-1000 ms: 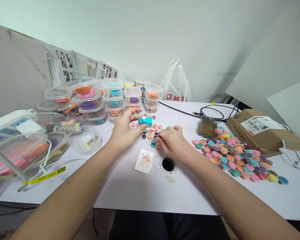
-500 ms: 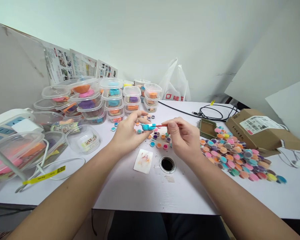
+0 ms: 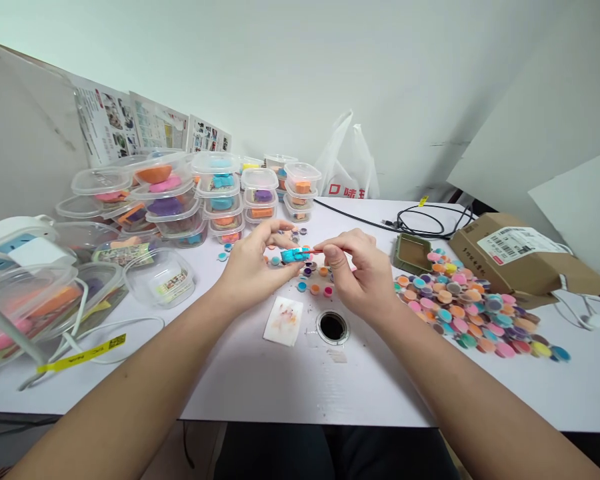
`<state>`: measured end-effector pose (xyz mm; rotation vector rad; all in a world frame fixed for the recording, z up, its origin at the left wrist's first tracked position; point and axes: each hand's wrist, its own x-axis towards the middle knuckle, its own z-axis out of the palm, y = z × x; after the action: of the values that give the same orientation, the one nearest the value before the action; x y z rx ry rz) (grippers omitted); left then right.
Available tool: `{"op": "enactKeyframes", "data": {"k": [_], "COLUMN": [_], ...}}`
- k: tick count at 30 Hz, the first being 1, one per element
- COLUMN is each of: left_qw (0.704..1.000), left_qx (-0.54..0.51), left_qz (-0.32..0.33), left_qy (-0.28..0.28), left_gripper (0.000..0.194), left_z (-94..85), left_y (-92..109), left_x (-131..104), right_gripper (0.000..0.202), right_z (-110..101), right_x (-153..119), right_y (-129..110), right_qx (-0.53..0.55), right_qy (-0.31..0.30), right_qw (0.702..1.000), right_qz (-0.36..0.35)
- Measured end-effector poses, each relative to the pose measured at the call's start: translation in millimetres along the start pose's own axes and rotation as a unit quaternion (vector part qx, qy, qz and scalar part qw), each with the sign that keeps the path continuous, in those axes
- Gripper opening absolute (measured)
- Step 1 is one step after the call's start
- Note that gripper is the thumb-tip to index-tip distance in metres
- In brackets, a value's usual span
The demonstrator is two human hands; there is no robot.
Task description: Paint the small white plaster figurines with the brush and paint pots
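Between the thumb and fingers of my left hand [image 3: 257, 262] is a small blue figure [image 3: 291, 255] with a little white on it; its exact kind is too small to make out. My right hand [image 3: 356, 270] is closed around a thin red paintbrush [image 3: 320, 251], whose tip touches the figure's right side. Small paint pots [image 3: 314, 289] in several colours lie on the table beneath and between both hands. A stained white tissue [image 3: 283, 321] lies flat below my left hand, beside a round cable hole [image 3: 333, 327].
Stacked clear plastic boxes [image 3: 223, 193] with coloured pieces fill the back left. A heap of paint pots [image 3: 473, 307] spreads at the right, near a green tray [image 3: 413, 252] and a cardboard box [image 3: 510, 257]. A power strip [image 3: 10, 247] and white cables sit at the left; a black cable [image 3: 425, 220] lies behind.
The brush tip has moved a little left along the blue figure, and more blue shows where white was. The whole view has shifted slightly. Both hands keep their hold.
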<state>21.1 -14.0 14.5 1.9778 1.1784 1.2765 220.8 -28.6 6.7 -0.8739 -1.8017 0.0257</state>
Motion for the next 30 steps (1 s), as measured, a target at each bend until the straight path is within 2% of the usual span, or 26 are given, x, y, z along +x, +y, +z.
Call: {"op": "enactKeyframes", "data": {"k": [5,10,14,21,30], "left_qw": [1.000,1.000,1.000,0.999,0.998], "left_qx": [0.007,0.011,0.011,0.029,0.052], "left_qz": [0.003,0.010,0.007,0.030,0.046], "left_qy": [0.003,-0.001,-0.001,0.004,0.003], "left_gripper": [0.051,0.052,0.051,0.051,0.053], "left_z": [0.6,0.6,0.0,0.7,0.3], "left_y": [-1.4,-2.3,0.1,-3.2,-8.9], "left_x": [0.2,0.6,0.8,0.9,1.0], "right_gripper": [0.021,0.021,0.020,0.021,0.016], "right_z": [-0.9,3.0,4.5,6.5,7.6], "right_x": [-1.0,-2.8,-2.9,-4.8,-4.7], "right_y": [1.7,0.6,0.5,-1.3,-6.4], "right_qx": [0.002,-0.003,-0.015,-0.035,-0.102], "right_qy": [0.041,0.007,0.034,0.036,0.047], "right_qw": [0.999,1.000,0.999,0.999,0.992], "right_qz": [0.012,0.001,0.008,0.011,-0.052]}}
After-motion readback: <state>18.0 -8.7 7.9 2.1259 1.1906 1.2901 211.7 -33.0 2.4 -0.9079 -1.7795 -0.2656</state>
